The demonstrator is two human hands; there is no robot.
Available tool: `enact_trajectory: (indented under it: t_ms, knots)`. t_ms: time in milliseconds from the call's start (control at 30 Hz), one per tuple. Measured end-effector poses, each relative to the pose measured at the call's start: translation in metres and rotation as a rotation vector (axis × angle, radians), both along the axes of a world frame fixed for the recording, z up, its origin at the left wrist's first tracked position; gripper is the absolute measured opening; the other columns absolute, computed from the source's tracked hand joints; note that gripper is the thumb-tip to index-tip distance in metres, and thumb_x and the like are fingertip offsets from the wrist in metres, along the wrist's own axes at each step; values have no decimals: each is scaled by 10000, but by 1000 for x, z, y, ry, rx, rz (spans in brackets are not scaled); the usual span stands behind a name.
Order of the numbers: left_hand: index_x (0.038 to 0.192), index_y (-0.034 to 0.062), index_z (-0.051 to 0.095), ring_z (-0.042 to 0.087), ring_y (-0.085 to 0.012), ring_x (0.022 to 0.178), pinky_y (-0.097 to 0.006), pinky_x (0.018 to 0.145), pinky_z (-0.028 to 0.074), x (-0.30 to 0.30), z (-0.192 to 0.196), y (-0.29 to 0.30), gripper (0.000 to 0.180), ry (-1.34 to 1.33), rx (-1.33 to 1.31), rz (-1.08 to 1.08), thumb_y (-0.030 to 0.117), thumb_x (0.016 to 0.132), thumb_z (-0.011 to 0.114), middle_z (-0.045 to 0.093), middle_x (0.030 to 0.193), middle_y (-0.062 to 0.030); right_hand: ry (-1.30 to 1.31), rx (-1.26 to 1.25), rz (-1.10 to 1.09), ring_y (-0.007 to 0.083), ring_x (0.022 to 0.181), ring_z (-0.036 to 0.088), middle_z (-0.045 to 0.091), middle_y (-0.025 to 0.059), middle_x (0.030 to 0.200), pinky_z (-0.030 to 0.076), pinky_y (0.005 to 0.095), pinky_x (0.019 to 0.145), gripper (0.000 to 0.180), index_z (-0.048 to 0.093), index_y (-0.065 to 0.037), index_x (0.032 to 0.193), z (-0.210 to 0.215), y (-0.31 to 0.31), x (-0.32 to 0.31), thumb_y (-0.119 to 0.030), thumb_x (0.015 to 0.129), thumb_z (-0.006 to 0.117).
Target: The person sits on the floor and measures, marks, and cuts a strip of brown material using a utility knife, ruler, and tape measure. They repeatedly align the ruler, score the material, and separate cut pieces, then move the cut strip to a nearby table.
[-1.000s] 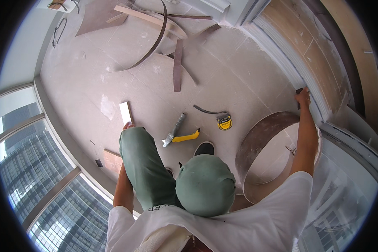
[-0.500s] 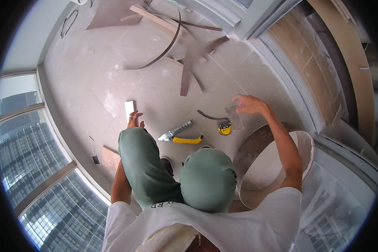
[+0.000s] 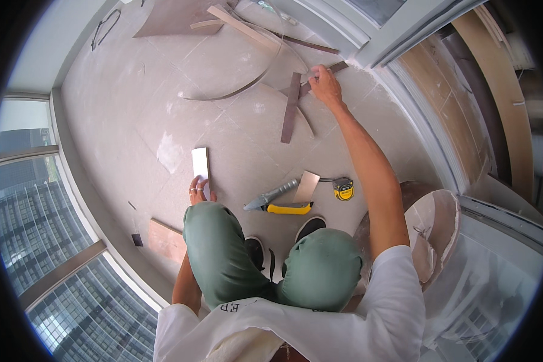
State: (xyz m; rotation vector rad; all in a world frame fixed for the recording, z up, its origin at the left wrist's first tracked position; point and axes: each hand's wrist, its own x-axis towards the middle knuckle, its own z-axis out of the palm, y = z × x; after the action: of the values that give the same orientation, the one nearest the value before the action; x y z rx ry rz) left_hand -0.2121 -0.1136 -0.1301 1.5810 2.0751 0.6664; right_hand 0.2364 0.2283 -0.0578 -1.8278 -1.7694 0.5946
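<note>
My left hand, beside my left knee, is closed around the near end of a white rectangular strip on the floor. My right arm stretches far forward, and its hand has its fingers curled down at crossed brown strips. Whatever lies under those fingertips is hidden. In front of my feet lies a hand tool with a grey ridged arm and a yellow one. A small pale rectangular piece rests against it, beside a yellow and black tape measure.
Long curved strips and a tan board lie farther off. A large curled brown sheet stands at my right, near the door frame. A pinkish board lies at my left, by the windows.
My right hand has moved from near the tape measure forward to the brown strips. The small pale piece now lies between the tool and tape measure. My left hand stays at the white strip.
</note>
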Motion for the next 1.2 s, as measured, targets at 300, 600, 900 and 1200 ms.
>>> enact_trajectory:
  t_ms: [300,600,900,1200]
  knots:
    - [1439,149,394,237,-412,1487,-580,1173,279,27,36,-10,715,124,-17,-159,94,817,742,274,1583,-176,-275,-30,25,391,1236,534,558,172,1310,443,535,991,488,538,-99,1303,-10,48,-19,-294,882,687]
    - [1524,124,299,141,-481,1497,-579,1196,236,15,51,-3,912,17,-184,-282,63,752,780,154,1620,-232,-538,-15,-67,320,1334,466,585,138,1336,269,609,1095,615,508,-128,1382,-11,107,-22,-314,842,737]
    - [1539,133,274,149,-483,1496,-566,1194,273,-1,59,0,990,22,-268,-367,62,705,803,148,1627,-226,-496,-5,161,403,987,679,718,187,1011,512,507,846,187,670,-73,1033,90,108,-4,-176,896,597]
    - [1340,13,497,549,-440,1210,-485,1017,470,59,184,67,521,-151,-271,-291,86,851,663,517,1334,-285,-591,-541,341,185,537,625,685,82,703,503,357,623,167,614,1,952,374,69,79,-130,943,512]
